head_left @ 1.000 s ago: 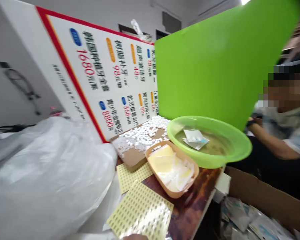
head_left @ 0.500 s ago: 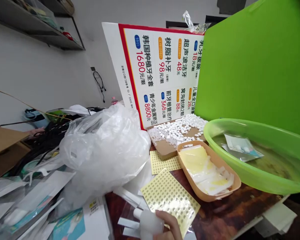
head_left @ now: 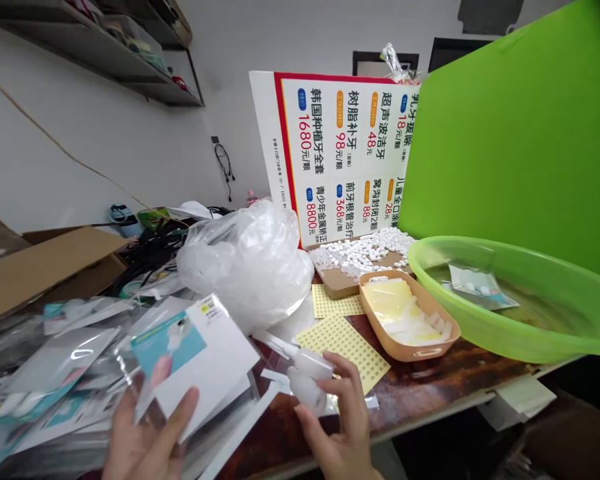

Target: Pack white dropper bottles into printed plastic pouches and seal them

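My left hand [head_left: 150, 433] is at the lower left, its fingers gripping a white card with a blue picture [head_left: 215, 373] in a clear sleeve. At the lower centre my right hand [head_left: 343, 413] curls its fingers round white translucent plastic pieces [head_left: 307, 383], thumb on the near side. Beside them on the dark red table lie white strips. Just beyond is a yellow sheet of round dots [head_left: 353, 347], with a second dotted sheet [head_left: 333, 301] behind it. More bagged cards [head_left: 45, 380] are heaped at the left.
A big clear plastic bag [head_left: 245, 260] bulges at the centre left. Further right stand an orange tray of strips [head_left: 403, 353] and a green basin [head_left: 505, 347]. White pieces cover a cardboard tray [head_left: 343, 287] by the printed board [head_left: 365, 153]. An open carton [head_left: 55, 267] is at the left.
My left hand has come into view holding the bagged card, which is now raised. More of my right hand shows, at the plastic pieces. The camera view has shifted left.
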Motion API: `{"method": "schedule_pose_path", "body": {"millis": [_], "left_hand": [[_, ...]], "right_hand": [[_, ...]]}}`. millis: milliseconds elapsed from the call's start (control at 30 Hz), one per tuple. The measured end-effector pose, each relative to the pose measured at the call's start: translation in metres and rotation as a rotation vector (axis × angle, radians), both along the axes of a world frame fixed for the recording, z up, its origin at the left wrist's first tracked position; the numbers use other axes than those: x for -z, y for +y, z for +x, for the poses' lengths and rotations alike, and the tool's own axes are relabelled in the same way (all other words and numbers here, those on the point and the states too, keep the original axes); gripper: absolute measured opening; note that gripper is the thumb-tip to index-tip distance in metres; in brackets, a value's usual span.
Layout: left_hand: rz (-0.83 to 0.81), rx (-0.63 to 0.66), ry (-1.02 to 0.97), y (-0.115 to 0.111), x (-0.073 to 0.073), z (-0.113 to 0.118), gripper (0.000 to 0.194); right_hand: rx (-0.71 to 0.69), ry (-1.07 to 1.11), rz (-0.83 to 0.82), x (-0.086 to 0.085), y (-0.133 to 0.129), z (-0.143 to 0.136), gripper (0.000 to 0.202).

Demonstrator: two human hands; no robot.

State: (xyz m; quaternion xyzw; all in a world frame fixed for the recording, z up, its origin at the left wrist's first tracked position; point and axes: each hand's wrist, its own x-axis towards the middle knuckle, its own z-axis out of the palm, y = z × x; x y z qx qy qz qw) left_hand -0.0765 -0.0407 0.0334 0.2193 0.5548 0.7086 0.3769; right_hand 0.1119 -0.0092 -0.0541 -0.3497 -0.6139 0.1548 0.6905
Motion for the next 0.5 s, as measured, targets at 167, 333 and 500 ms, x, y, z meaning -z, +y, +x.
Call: {"method": "schedule_pose_path", "body": {"millis": [167, 333, 500], "left_hand": [[0.103, 0.197, -0.313, 0.014, -0.032, 0.042, 0.052], [0.073, 0.161, -0.458, 0.026, -0.025, 0.071, 0.033], [0.115, 0.171, -0.507, 0.027, -0.021, 0.084, 0.034]], "right_hand": [[-0.16, 0.294, -0.146, -0.015, -0.021, 0.0, 0.017], [-0.161, 0.462, -0.115, -0.029, -0.032, 0.006, 0.017], [-0.131, 0.575, -0.129, -0.032, -0.032, 0.015, 0.014]]}}
